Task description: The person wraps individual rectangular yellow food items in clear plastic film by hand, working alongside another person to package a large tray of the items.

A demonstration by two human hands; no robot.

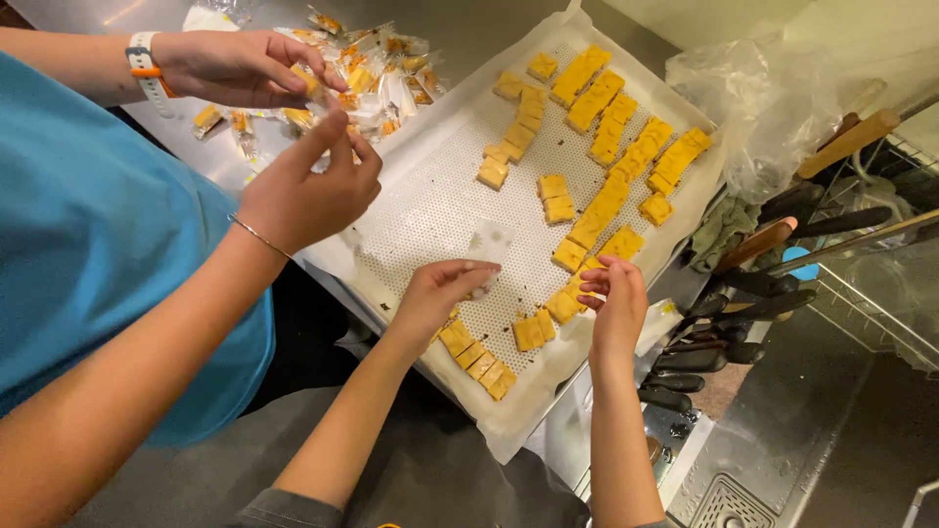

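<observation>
Nearest us, our left hand pinches a small clear wrapper flat against the perforated tray liner. Our right hand grips a yellow candy block in its fingertips at the tray's near right. Beside us, a co-worker in a teal shirt pinches a wrapped piece over the pile of wrapped candies.

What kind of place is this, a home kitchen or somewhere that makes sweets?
Probably a small working kitchen where sweets are made and wrapped. Yellow candy blocks lie on a perforated tray, a pile of wrapped pieces sits on a steel counter, and many knives stand beside a steel sink.
</observation>
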